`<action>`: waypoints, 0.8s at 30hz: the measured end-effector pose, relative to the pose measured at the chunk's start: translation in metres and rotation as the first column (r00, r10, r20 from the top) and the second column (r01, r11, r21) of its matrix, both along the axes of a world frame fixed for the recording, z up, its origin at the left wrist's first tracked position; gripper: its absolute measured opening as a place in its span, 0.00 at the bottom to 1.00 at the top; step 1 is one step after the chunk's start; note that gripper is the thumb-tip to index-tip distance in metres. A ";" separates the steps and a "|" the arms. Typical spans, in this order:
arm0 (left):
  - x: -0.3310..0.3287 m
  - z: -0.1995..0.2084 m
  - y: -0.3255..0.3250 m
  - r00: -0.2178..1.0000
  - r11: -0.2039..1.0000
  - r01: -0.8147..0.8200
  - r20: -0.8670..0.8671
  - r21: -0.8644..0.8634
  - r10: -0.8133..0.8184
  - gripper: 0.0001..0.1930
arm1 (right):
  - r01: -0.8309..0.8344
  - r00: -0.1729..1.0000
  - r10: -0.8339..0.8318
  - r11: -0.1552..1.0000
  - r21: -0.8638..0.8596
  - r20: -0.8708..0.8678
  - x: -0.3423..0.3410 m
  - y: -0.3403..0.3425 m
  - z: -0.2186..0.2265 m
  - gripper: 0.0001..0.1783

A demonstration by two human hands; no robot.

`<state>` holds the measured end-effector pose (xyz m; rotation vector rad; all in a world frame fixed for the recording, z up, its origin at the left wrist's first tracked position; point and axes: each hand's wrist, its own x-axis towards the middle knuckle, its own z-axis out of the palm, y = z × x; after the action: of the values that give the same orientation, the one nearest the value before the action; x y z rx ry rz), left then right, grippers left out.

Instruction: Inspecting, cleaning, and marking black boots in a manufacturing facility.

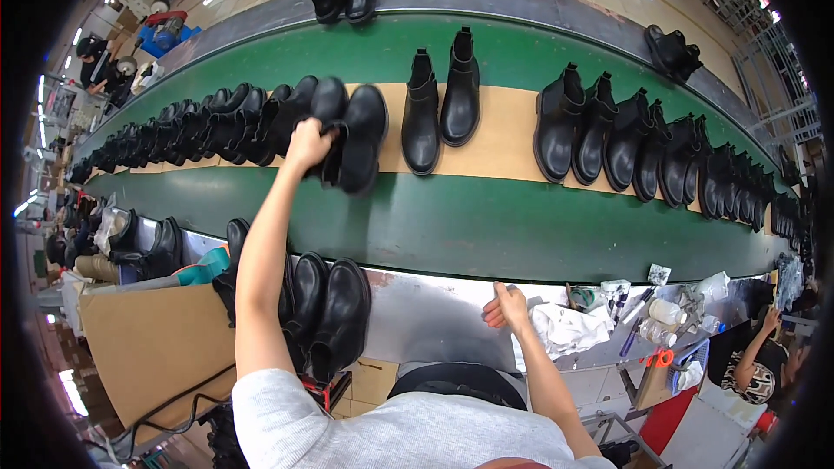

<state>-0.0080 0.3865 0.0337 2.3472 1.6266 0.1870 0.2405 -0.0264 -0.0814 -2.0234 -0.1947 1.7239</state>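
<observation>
My left hand (310, 146) reaches out over the green conveyor belt (408, 217), its fingers closed round the upper part of a pair of black ankle boots (363, 135). The boots are slightly blurred, with their toes pointing away from me. To their right, another pair of black boots (422, 117) stands upright on brown cardboard (504, 130). My right hand (506, 306) is by the belt's near edge, beside a white cloth (569, 330); its fingers are loosely extended and nothing shows in them.
Rows of black boots (625, 143) line the belt on both sides. More boots (339, 317) stand on the near ledge beside a cardboard box (156, 347). Bottles (667, 311) and orange-handled scissors (663, 358) lie at right. Co-workers (756, 365) sit at right and far left.
</observation>
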 end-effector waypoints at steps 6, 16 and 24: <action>0.097 -0.005 0.019 0.914 0.788 -0.009 0.325 0.615 -0.243 0.21 | 0.052 0.997 -0.049 0.998 -0.046 0.060 0.003 0.002 -0.001 0.39; 0.233 -0.071 0.067 0.968 0.975 0.216 -0.141 0.052 -0.207 0.24 | 0.071 0.996 -0.069 0.997 -0.039 0.056 -0.003 0.005 0.000 0.38; 0.249 -0.053 0.053 0.945 0.937 0.326 -0.026 0.124 -0.325 0.22 | 0.091 0.993 -0.085 0.994 -0.058 0.086 -0.005 0.005 0.004 0.36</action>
<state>0.2409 0.4397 -0.0191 2.6729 1.2333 0.2203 0.2358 -0.0212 -0.0772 -2.1172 -0.0785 1.6122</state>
